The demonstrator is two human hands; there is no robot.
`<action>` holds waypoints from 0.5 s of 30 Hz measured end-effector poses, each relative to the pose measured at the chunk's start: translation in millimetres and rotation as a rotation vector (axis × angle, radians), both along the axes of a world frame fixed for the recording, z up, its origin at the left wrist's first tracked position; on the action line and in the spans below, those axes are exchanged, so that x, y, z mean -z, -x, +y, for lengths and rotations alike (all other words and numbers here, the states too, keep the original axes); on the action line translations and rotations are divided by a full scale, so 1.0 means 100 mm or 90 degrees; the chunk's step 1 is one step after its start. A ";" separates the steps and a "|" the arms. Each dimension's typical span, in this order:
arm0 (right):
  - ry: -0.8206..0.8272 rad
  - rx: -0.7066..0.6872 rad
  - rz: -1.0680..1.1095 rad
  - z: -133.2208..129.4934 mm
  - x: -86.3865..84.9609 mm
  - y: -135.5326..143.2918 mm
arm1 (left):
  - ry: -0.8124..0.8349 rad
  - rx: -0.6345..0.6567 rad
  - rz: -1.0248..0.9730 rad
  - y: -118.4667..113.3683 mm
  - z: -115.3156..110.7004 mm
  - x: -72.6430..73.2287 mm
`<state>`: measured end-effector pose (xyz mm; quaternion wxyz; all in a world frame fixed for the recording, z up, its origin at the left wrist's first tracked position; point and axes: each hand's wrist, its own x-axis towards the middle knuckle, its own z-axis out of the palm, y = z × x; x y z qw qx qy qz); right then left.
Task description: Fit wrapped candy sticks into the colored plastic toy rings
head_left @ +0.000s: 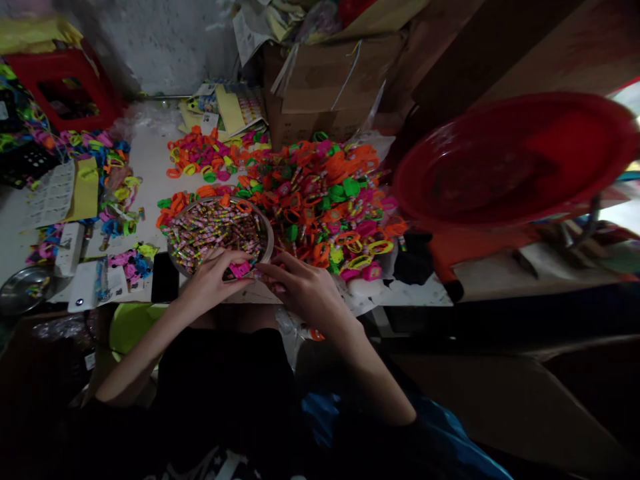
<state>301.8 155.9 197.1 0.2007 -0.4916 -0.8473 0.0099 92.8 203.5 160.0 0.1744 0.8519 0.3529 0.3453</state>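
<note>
Left hand [216,272] grasps a pink piece [240,269] just left of the right hand [306,285], whose grip I cannot tell.

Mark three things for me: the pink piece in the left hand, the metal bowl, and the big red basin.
Pink piece [239,269]: head view, on its upper face.
Metal bowl [270,235]: head view, on its right rim.
Red basin [560,143]: head view, on its inside.

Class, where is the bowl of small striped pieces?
Left of centre in the head view, the bowl stands just beyond the left hand, beside the colourful plastic heap.
</note>
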 end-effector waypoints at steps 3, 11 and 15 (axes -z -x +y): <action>-0.027 -0.008 -0.032 -0.02 -0.02 0.02 | -0.016 0.022 0.027 0.02 -0.04 -0.05; -0.025 -0.018 -0.067 -0.02 -0.04 0.08 | -0.010 0.027 0.120 0.03 -0.11 -0.18; -0.007 -0.045 -0.074 -0.01 -0.02 0.09 | -0.040 0.040 0.180 0.03 -0.13 -0.23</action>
